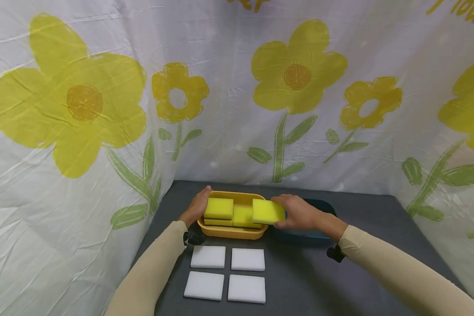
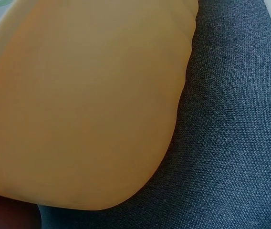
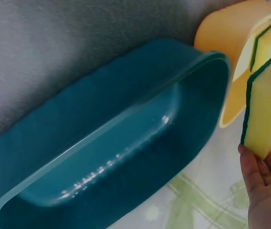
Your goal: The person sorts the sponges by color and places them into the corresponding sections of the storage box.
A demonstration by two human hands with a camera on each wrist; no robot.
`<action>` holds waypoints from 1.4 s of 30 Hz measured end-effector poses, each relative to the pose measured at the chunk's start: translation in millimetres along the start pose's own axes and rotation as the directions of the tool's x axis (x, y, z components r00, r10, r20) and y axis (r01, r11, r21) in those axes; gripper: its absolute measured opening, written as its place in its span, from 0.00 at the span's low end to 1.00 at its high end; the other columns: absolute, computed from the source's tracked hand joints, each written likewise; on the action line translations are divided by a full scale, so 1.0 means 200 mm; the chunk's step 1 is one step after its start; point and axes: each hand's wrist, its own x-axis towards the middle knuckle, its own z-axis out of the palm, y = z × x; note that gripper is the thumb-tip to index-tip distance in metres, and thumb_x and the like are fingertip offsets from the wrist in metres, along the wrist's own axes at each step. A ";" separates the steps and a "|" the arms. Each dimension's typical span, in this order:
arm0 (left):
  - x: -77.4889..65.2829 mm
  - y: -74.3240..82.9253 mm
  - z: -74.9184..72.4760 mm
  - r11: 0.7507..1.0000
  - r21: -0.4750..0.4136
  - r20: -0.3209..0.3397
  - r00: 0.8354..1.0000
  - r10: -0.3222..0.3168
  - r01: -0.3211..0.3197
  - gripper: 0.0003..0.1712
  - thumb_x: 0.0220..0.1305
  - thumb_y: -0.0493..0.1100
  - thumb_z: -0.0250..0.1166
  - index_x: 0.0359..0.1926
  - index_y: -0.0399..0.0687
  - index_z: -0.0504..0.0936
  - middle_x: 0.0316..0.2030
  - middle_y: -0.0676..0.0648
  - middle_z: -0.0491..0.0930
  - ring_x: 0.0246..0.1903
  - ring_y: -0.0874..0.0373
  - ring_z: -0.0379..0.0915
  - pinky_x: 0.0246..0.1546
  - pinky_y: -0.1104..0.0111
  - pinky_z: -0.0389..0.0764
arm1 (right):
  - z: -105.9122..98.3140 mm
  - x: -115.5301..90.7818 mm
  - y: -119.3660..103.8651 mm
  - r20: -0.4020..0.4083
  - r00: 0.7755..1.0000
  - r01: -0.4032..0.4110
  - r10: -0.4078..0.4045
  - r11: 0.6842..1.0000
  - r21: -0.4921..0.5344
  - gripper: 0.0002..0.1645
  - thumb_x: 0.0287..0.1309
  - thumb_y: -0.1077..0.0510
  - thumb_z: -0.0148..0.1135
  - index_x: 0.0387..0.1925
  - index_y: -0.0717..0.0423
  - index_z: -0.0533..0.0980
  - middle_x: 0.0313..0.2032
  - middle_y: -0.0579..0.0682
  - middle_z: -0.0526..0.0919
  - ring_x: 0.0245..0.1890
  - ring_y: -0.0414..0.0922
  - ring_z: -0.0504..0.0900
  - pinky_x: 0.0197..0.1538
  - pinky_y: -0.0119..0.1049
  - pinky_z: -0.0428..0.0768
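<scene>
My right hand [image 1: 300,213] pinches a yellow sponge [image 1: 268,211] over the right end of an orange-yellow tub [image 1: 233,232]. A dark green scouring layer shows on that sponge in the right wrist view, where thumb and fingers hold its edges. Inside the tub lie more yellow sponges [image 1: 219,208], stacked at its left side, with another in the middle. My left hand [image 1: 198,205] rests along the tub's left end, fingers fairly straight; its thumb's position is unclear. The tub's outer wall [image 2: 88,105] fills most of the left wrist view.
A dark teal tub [image 3: 78,109] stands to the right of the orange-yellow one, its visible inside bare. In front, several white rectangular pads [image 1: 208,256] lie in two rows on the dark grey tabletop [image 1: 300,281]. A flower-printed white curtain [image 1: 225,145] hangs behind and at both sides.
</scene>
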 end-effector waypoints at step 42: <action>0.00 -0.03 0.01 1.000 0.001 -0.022 1.000 0.007 -0.007 0.49 0.84 0.77 0.31 0.86 0.50 0.61 0.76 0.37 0.68 0.71 0.38 0.69 0.75 0.36 0.67 | 0.50 0.51 0.33 0.013 0.999 0.039 -0.039 0.999 0.009 0.50 0.60 0.35 0.79 0.75 0.55 0.74 0.66 0.55 0.85 0.60 0.52 0.84 0.63 0.53 0.83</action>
